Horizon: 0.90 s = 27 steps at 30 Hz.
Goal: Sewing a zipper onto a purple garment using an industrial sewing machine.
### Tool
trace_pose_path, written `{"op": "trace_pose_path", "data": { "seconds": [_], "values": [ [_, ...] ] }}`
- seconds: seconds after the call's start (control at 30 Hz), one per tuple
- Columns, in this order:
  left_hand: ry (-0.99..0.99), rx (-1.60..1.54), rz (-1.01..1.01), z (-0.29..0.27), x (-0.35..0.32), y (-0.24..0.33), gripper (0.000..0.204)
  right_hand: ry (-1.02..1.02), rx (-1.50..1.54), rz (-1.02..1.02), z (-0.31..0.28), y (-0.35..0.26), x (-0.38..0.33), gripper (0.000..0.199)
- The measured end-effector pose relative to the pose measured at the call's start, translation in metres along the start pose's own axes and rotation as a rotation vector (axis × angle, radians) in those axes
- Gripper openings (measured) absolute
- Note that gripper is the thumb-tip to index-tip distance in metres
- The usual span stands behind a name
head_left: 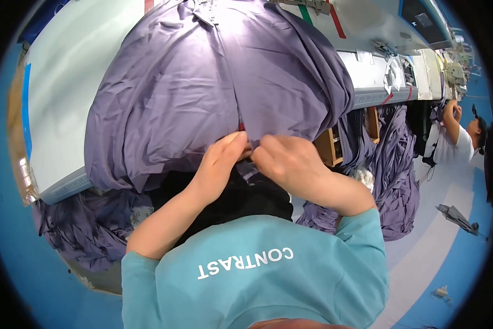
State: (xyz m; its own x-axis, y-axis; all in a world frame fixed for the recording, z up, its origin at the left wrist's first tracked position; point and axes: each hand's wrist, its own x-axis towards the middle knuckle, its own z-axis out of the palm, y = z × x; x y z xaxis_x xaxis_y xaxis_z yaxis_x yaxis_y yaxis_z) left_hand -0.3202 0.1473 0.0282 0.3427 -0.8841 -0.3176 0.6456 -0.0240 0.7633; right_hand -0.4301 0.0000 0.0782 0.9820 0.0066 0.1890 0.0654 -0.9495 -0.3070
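A big piece of purple-grey fabric is spread over the white work table and hangs off its near edge. My left hand and my right hand meet at that near edge. Both pinch the cloth close together along a seam that runs up the middle of the fabric. The fingertips nearly touch each other. Below my hands lies dark, almost black cloth against my teal shirt.
More purple-grey fabric is piled on the floor at the left and hangs in a heap at the right. Sewing machines line the table's right side. Another person works at the far right. The floor is blue.
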Motion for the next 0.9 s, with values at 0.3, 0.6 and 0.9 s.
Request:
{"op": "trace_pose_path", "data": {
  "seconds": [0.3,0.6,0.9],
  "values": [
    [-0.093,0.79,-0.239,0.011,0.009,0.027,0.027,0.173,0.078,-0.185,0.001,0.056,0.044,0.04],
    [-0.336,1.942,1.082,-0.028,0.078,0.142,0.02,0.216,0.12,-0.144,0.012,0.063,0.042,0.033],
    [-0.212,1.725,1.014,-0.039,0.056,0.104,0.027,0.473,0.254,-0.171,0.013,0.065,0.05,0.019]
  ]
}}
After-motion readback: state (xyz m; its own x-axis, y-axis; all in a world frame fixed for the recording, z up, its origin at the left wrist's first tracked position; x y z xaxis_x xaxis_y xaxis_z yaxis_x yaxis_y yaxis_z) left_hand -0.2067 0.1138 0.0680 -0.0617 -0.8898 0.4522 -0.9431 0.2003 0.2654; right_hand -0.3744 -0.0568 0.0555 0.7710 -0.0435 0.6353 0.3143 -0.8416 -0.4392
